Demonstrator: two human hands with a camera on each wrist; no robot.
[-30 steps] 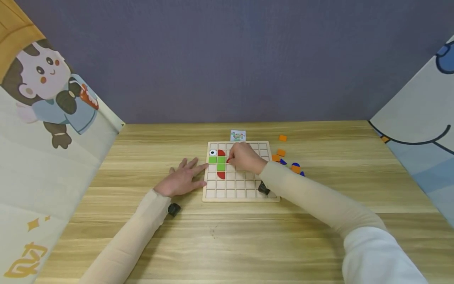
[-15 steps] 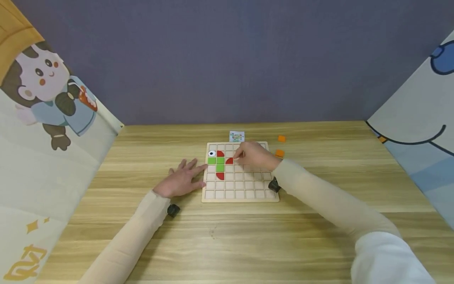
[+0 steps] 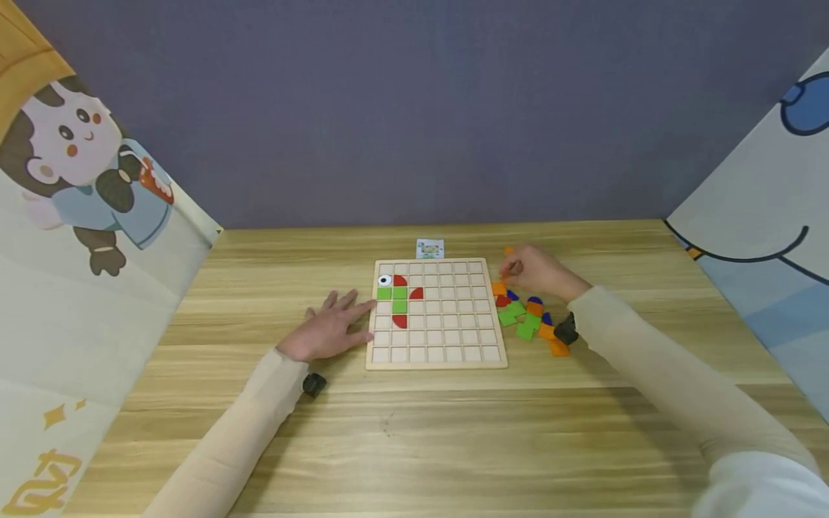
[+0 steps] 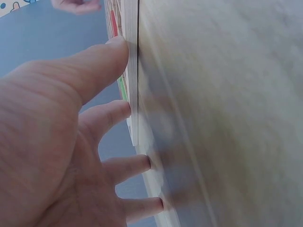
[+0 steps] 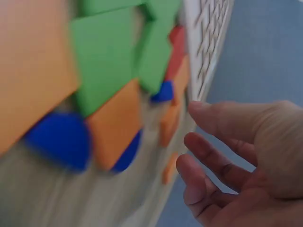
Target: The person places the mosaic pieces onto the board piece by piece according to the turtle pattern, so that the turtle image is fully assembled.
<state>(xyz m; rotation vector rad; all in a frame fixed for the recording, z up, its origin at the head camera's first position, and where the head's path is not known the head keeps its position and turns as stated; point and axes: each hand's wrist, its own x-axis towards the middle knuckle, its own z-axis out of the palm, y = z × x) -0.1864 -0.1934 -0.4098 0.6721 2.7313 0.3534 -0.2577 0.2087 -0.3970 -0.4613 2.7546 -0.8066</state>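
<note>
Left hand [image 3: 326,327] at the board [image 3: 452,338], right hand [image 3: 540,272] by loose pieces [image 3: 525,331]

On the tabletop [image 3: 388,446], the left hand's fingers are spread, thumb and a fingertip at the board's left edge. The right hand's fingers curve loosely, parted, near an orange piece [image 5: 170,124]; I can't tell if they touch it. The board carries an eye piece [image 3: 385,280], three green squares [image 3: 399,306] and three red rounded pieces [image 3: 417,293]. Loose pieces lie just off its right edge.

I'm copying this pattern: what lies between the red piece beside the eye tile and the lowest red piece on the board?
An upper green square and a lower green square, in the same column; the head view shows both.
</note>
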